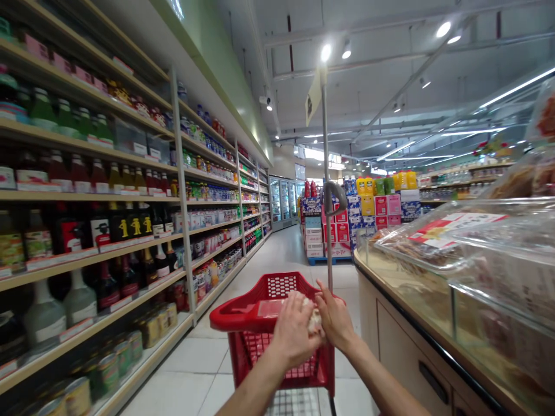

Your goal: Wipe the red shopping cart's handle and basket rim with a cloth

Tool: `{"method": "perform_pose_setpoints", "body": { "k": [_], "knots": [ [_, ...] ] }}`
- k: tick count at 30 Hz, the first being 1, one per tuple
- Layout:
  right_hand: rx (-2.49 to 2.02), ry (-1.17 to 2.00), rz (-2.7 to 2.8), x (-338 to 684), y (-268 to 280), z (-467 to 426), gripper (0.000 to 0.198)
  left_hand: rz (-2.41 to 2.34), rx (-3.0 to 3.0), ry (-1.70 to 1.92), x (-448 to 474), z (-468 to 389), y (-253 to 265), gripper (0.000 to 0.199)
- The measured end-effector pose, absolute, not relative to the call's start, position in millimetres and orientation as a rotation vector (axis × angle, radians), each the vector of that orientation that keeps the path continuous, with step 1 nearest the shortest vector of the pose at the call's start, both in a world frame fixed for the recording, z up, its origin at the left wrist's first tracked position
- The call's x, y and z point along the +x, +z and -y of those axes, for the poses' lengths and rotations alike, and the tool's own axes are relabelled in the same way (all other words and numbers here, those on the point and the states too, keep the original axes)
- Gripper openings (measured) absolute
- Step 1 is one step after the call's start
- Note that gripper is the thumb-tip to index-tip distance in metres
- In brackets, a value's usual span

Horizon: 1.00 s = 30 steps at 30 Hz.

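Observation:
Both of my hands meet above the near end of a red plastic shopping cart (223, 318). My left hand (292, 326) curls over a small whitish, lumpy thing (314, 319), whose kind I cannot make out. From the other side, my right hand (333, 315) presses against the same thing, its index finger raised and partly stretched. Much of the thing is hidden behind my fingers. A thin metal pole (326, 144) rises just beyond my right hand, with a grey looped fitting (336, 198) on it.
Shelves of bottles and cans (130, 254) line the left side. On the right runs a wooden display counter (403, 341) with packaged food in clear plastic trays (425, 254). Stacked boxes (333, 231) stand ahead, and the tiled aisle (277, 245) leads to glass-door coolers (281, 199).

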State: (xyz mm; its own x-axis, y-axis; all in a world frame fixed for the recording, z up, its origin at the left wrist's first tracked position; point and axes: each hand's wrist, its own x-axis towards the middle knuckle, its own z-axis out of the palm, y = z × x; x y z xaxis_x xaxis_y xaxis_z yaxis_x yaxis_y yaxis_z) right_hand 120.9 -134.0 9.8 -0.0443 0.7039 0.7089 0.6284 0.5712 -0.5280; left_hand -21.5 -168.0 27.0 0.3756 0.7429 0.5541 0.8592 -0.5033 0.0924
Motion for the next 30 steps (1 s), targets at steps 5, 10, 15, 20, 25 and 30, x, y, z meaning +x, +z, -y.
{"method": "perform_pose_setpoints", "body": {
  "k": [5,10,15,20,25,30],
  "knots": [
    [-1.172,0.322,1.677,135,13,131,0.055,1.417,-2.377,-0.960,-26,163,25,0.021],
    [-1.182,0.274,1.705,124,13,137,0.053,1.710,-2.165,-0.991,-96,159,30,0.036],
    [-1.178,0.175,1.717,115,8,135,0.051,1.684,-2.392,-0.758,-57,165,30,0.062],
    [-1.194,0.263,1.645,130,8,135,0.055,1.624,-2.437,-0.810,-24,164,34,0.042],
    [-1.180,0.291,1.616,132,6,142,0.055,1.844,-2.187,-0.852,-73,156,41,0.036],
    [-1.137,0.190,1.577,124,-1,144,0.054,1.688,-2.206,-0.923,-33,159,29,0.036]
  ]
}}
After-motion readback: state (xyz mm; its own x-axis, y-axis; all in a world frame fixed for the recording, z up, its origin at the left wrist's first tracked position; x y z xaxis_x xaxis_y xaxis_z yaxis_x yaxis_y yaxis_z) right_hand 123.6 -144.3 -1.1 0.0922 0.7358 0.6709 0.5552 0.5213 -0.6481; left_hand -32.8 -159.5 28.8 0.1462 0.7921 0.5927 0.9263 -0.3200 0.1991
